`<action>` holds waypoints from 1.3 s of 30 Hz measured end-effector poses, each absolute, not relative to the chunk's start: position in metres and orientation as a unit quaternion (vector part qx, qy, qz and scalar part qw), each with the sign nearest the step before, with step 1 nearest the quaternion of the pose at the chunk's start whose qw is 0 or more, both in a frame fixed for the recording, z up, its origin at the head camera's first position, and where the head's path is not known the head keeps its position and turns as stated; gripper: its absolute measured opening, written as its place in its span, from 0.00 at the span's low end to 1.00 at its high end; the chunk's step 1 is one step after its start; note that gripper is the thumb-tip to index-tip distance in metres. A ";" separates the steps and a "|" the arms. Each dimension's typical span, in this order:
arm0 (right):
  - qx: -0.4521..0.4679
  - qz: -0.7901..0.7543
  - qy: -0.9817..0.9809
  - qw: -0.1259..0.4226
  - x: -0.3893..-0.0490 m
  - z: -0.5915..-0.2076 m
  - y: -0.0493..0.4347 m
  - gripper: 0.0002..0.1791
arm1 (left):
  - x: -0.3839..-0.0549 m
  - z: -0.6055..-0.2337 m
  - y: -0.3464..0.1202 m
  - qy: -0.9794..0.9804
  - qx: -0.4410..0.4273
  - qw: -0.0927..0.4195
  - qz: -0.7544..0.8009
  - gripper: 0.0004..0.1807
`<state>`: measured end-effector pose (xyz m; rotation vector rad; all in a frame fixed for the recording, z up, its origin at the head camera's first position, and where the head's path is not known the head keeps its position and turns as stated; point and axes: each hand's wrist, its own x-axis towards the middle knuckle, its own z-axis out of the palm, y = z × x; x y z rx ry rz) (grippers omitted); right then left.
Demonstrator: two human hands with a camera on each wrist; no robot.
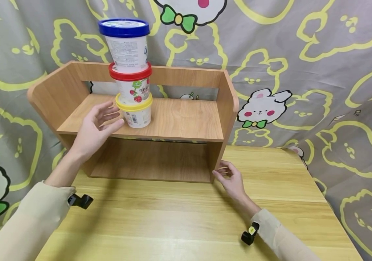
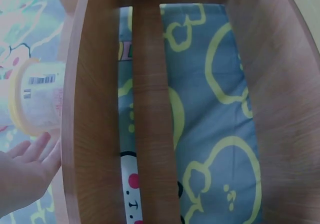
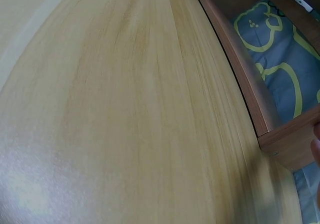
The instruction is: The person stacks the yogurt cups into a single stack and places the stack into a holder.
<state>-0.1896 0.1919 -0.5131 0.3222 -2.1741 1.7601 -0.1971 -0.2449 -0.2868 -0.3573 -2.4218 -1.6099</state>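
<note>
Three lidded tubs stand stacked on the upper board of a wooden desk shelf [image 1: 186, 116]. The top tub [image 1: 128, 52] has a blue lid, the middle tub [image 1: 135, 90] a red lid and strawberry print, the bottom tub [image 1: 138, 117] a yellow lid and barcode. My left hand [image 1: 97, 125] is beside the bottom tub, fingers spread and lightly bent, with nothing gripped. The left wrist view shows those fingertips right below the yellow-lidded tub [image 2: 42, 97]. At the shelf's lower right corner, my right hand [image 1: 231, 181] rests loosely bent fingers against the side panel [image 1: 226, 108].
The shelf stands on a light wooden table [image 1: 172, 217], with an open lower compartment [image 1: 153, 159] under its board. A grey curtain [image 1: 319, 72] with yellow bear outlines hangs behind and at both sides. Black wrist cameras sit at both cuffs.
</note>
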 end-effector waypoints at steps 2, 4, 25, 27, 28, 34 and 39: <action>0.114 0.616 -0.762 0.165 -0.189 -0.513 0.192 0.21 | -0.191 -0.291 -0.246 -0.819 -0.130 0.121 -0.546 0.38; 0.115 0.615 -0.761 0.169 -0.189 -0.513 0.192 0.21 | -0.185 -0.295 -0.246 -0.805 -0.143 0.133 -0.560 0.36; 0.134 0.606 -0.763 0.180 -0.165 -0.494 0.216 0.22 | -0.130 -0.331 -0.224 -0.804 -0.223 0.248 -0.493 0.31; 0.146 0.589 -0.772 0.188 -0.159 -0.490 0.221 0.22 | -0.128 -0.338 -0.220 -0.808 -0.237 0.260 -0.473 0.32; 0.153 0.579 -0.778 0.192 -0.156 -0.487 0.223 0.22 | -0.127 -0.341 -0.218 -0.809 -0.246 0.266 -0.463 0.32; 0.217 0.463 -0.827 0.232 -0.136 -0.468 0.241 0.26 | -0.124 -0.359 -0.206 -0.836 -0.284 0.267 -0.387 0.32; 0.239 0.332 -0.879 0.245 -0.120 -0.454 0.255 0.32 | -0.118 -0.373 -0.195 -0.872 -0.292 0.244 -0.309 0.35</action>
